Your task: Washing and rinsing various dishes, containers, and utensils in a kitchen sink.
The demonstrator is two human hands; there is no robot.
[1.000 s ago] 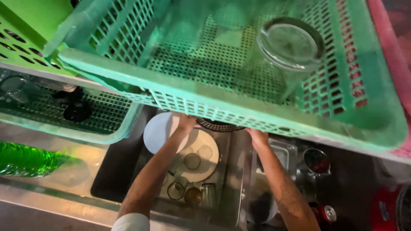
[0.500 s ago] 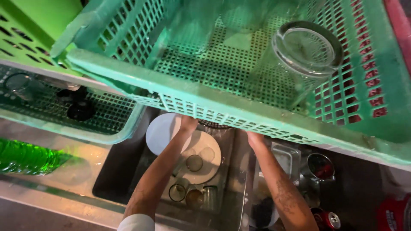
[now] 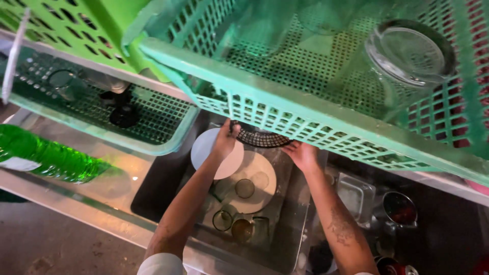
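Black perforated dish [image 3: 262, 138]: held over the sink [image 3: 153, 191], under the green crate's [image 3: 305, 122] front edge.
Left hand [image 3: 225, 140]: fingers closed on its left rim.
Right hand [image 3: 301, 154]: fingers grip its right rim.
White plates [image 3: 232, 168]: below, in sink.

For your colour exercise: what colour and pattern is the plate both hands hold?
Dark with a pale lattice pattern on the plate; head view.

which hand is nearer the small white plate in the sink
Left. The left hand overlaps the small white plate; the right hand is off to its right.
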